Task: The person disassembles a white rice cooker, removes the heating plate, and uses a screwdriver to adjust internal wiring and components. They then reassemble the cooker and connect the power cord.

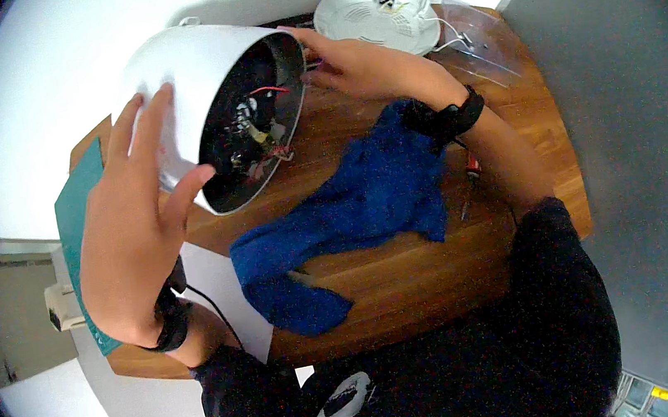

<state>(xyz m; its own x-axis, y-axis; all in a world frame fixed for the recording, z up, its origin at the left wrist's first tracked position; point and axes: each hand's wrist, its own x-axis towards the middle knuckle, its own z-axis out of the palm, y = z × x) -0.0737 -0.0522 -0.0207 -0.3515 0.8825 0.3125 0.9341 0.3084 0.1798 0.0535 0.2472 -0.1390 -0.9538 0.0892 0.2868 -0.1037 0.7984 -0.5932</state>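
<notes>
A white, drum-shaped appliance housing [195, 63] is tilted on its side, its open end facing right and toward me. Red and other wires [270, 91] and small parts show in its dark interior. My left hand [119, 226] grips the near left wall, fingers spread along it and thumb at the lower rim. On the far right, my right hand [354, 64] holds the rim, with some fingertips hidden behind or inside the edge. A crumpled blue cloth [349, 198] lies on the table in front of the housing.
Behind my right hand sits a round white vented cover [348, 19] with wires, beside a clear plastic bag [489, 43]. A red-handled tool [472, 165] lies under my right forearm. A green mat [82, 231] and white sheet [236, 295] lie left on the wooden table [426, 280].
</notes>
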